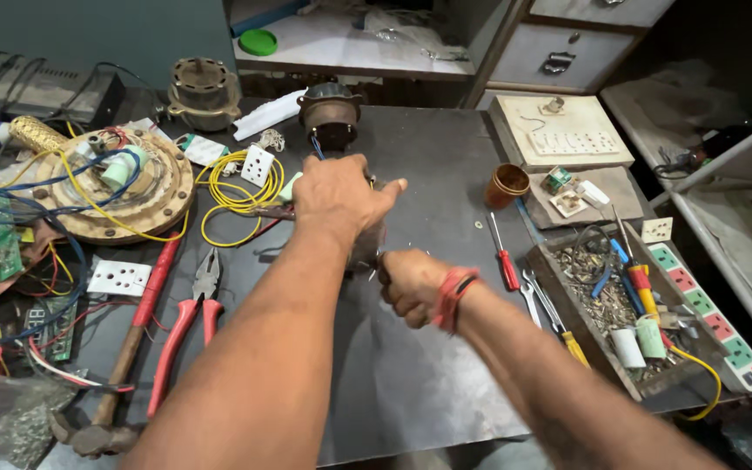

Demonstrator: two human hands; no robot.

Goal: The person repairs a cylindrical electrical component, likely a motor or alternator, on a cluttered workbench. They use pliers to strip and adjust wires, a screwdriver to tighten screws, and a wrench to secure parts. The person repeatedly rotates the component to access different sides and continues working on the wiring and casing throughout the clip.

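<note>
My left hand (339, 198) lies over the top of a small metal motor part (367, 245) at the middle of the dark worktable (428, 383), gripping it. My right hand (411, 283), with red thread around the wrist, is closed against the lower right side of the same part; whether it holds a tool there is hidden. Most of the part is covered by both hands. A blue wire (317, 148) runs from it toward a round brown motor housing (330, 111) at the back.
Red-handled pliers (186, 322) and a hammer (124, 357) lie at left by a fan motor disc (124, 187) with yellow wire (228, 198). A red screwdriver (504, 259), spanners (540, 300), a wooden tool tray (567, 305), a brown cup (507, 184) and a power strip (711, 318) sit at right.
</note>
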